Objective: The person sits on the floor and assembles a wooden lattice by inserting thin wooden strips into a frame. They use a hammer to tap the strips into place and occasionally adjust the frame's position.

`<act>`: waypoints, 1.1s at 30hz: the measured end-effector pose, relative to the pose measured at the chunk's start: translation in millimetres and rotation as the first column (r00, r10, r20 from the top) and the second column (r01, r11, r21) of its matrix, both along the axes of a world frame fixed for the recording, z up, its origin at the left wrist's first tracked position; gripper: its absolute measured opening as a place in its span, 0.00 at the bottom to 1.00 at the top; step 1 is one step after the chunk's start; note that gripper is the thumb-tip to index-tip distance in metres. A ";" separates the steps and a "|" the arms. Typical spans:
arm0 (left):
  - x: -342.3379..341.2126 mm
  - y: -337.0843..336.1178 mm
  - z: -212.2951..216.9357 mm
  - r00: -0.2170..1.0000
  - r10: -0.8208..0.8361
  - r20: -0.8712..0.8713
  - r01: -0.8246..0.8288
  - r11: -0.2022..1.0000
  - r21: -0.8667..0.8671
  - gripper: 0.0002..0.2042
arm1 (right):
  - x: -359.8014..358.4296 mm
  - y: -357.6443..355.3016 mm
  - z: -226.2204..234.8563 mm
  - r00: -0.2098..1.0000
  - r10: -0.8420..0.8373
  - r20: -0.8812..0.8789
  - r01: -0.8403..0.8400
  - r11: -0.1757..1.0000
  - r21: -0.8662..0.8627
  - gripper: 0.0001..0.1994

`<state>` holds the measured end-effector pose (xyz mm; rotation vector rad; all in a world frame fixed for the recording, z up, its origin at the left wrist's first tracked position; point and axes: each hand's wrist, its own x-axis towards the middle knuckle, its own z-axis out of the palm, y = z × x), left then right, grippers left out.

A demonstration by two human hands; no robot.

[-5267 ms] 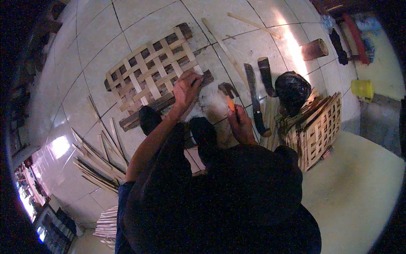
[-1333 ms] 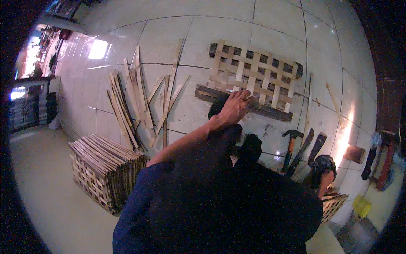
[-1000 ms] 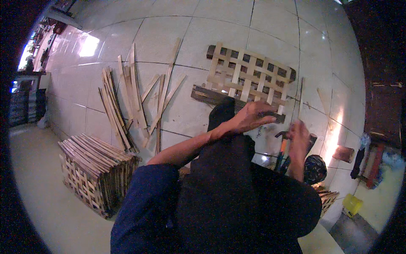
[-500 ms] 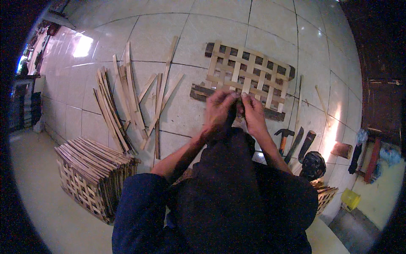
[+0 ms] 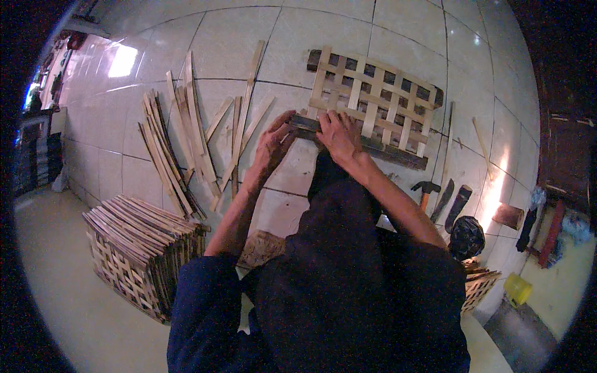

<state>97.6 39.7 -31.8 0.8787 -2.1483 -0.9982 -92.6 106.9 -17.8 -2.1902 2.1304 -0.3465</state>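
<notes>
Here, the left hand's [image 5: 273, 146] fingers curl at the long dark wooden bar's [image 5: 398, 154] left end; the right hand's [image 5: 341, 138] bend over it, whether either grips unclear. Beyond the bar sits the pale woven flat-strip panel [image 5: 370, 118]; even pressure should keep it square.

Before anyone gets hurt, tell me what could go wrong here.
The left hand and right hand are at the rough bar's left end, so splinters seem possible.

The machete lies bare beside the hammer; reaching for the hammer might cut a hand.

Strips scattered on the tiles could slide underfoot.
</notes>
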 end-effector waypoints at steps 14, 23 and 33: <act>2.4 -3.4 -27.5 0.999 0.040 -0.032 -0.043 0.994 -0.100 0.05 | -0.5 -1.1 1.1 0.995 0.045 0.083 -0.048 0.998 0.035 0.15; -2.4 1.9 -16.9 0.957 0.210 -0.198 -0.172 0.966 0.193 0.06 | -2.8 -2.9 -8.8 0.986 0.069 0.150 -0.068 0.998 -0.009 0.11; -14.9 4.7 -3.2 0.959 0.275 -0.072 -0.250 0.937 0.243 0.08 | -23.6 38.8 26.4 0.915 -0.061 0.400 0.121 0.985 -0.126 0.15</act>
